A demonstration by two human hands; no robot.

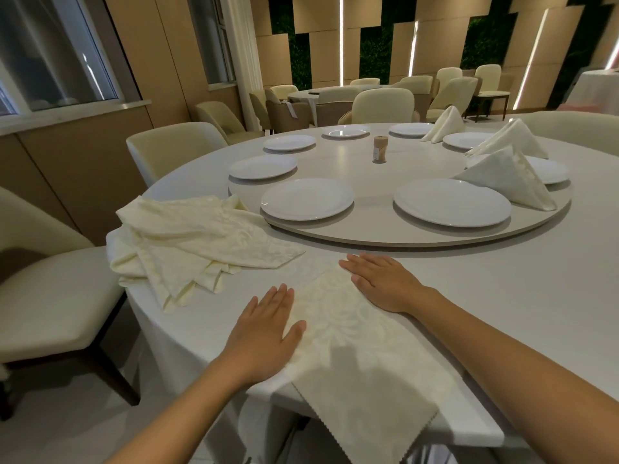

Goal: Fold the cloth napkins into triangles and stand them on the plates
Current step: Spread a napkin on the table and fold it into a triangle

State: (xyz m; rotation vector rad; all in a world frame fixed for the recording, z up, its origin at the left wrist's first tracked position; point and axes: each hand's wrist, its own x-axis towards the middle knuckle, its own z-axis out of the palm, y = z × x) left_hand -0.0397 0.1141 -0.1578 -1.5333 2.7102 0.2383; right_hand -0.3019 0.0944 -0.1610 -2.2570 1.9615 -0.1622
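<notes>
Napkins of cream damask cloth number at least five: one flat napkin spread at the near table edge, a rumpled pile whose count cannot be made out, and three folded triangles. Round white plates number eight on the grey turntable.

Both hands lie flat, fingers straight and together, palms down. The left hand presses the flat napkin's left edge, thumb lying on the cloth. The right hand presses its far right edge. The cloth runs between the two hands and hangs over the table rim below the wrists, its lower corner cut off by the frame.

The rumpled pile sits beyond and to the left of the left hand, apart from it. An empty plate lies straight beyond the left hand, another empty plate beyond the right hand. The nearest standing triangle rises further right of that, hiding much of its plate. A second triangle stands behind it, a third at the far rim.

A small tan cylindrical holder stands at the turntable's middle, its contents unclear.
</notes>
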